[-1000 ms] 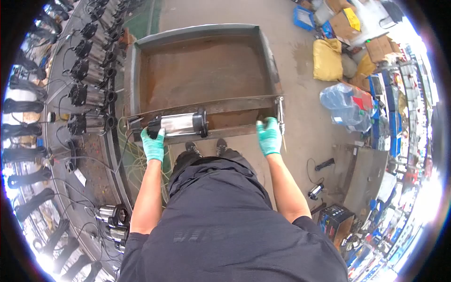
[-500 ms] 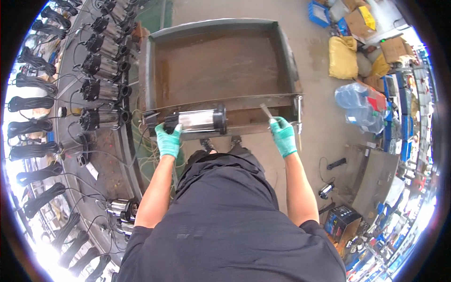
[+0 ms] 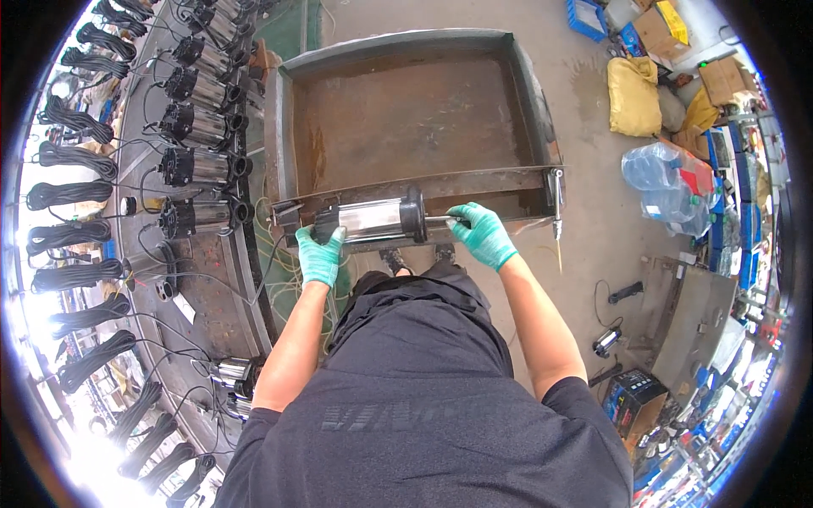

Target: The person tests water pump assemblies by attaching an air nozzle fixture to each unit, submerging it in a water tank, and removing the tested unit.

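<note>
A: While the green-gloved left hand [image 3: 320, 258] has its thumb and fingers bent around the black end of the silver pump unit [image 3: 373, 218], what's the right hand [image 3: 484, 233] on?

B: Thin metal rod [image 3: 438, 218]. Thumb and fingers closed on it, same green glove. Rod's far end meets the unit's right-hand black flange. Inserted or only touching, can't tell.

A: Left grip tight?

B: Can't tell, fingertips partly hidden. Contact is at the black end, thumb near the edge of the silver barrel.

A: Where's the unit sitting?

B: On its side, lying left to right, at the near edge of the big rusty metal tray [image 3: 415, 110], right in front of the person.

A: Anything around it?

B: Silver metal bar [image 3: 556, 203] at the tray's near right corner. Bench [image 3: 212, 288] to the left with a row of similar units [image 3: 196, 169], coiled black cables [image 3: 72, 193] beyond them. Yellow sack [image 3: 633, 97] and clear plastic bottles [image 3: 652, 169] on the floor, well off to the right.
</note>
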The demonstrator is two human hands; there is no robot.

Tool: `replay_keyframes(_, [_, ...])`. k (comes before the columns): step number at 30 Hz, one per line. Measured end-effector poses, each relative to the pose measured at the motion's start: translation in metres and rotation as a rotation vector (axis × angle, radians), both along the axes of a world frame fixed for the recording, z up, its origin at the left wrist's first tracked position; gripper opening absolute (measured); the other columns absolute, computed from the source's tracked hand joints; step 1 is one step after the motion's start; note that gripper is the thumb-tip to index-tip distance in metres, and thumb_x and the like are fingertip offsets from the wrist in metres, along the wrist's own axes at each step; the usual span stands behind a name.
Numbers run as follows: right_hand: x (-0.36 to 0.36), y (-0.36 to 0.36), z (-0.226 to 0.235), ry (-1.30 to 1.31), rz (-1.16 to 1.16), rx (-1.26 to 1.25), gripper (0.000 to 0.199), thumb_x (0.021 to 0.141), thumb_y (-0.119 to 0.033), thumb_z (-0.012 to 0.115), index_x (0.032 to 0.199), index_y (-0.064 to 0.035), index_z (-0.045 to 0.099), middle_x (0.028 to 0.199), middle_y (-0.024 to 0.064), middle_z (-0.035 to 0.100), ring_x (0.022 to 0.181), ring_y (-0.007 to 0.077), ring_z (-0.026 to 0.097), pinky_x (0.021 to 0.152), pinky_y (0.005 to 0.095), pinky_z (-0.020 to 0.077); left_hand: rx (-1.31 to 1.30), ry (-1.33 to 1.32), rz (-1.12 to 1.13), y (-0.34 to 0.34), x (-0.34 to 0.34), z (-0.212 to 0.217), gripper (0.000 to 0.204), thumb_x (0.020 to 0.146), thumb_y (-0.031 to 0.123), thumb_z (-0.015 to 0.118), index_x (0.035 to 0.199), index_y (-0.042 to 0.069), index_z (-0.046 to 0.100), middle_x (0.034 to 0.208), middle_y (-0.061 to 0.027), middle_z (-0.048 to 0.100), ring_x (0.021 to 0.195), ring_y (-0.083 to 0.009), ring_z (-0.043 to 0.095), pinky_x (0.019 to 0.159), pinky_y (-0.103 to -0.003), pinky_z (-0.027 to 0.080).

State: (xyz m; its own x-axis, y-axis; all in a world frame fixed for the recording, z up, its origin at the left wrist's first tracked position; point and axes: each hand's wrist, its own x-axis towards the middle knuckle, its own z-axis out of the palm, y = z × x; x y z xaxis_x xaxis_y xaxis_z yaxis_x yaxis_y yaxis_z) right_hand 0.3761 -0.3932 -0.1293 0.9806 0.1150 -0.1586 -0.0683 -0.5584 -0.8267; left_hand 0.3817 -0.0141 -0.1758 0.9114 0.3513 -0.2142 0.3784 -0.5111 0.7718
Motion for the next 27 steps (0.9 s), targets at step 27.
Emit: replay_keyframes(27, [0.010,-0.010,-0.023,0.679,-0.167,0.864,0.036,0.110,-0.031,0.057,0.138,-0.0097,0.066,0.076,-0.0025,0.054,0.062,0.0100,0.049,0.053,0.0282,0.0415,0.040,0.028,-0.071,-0.007,0.003,0.025,0.068,0.087,0.033,0.090,0.128,-0.003,0.050,0.116,-0.0160,0.069,0.102,-0.0245,0.064,0.097,-0.038,0.052])
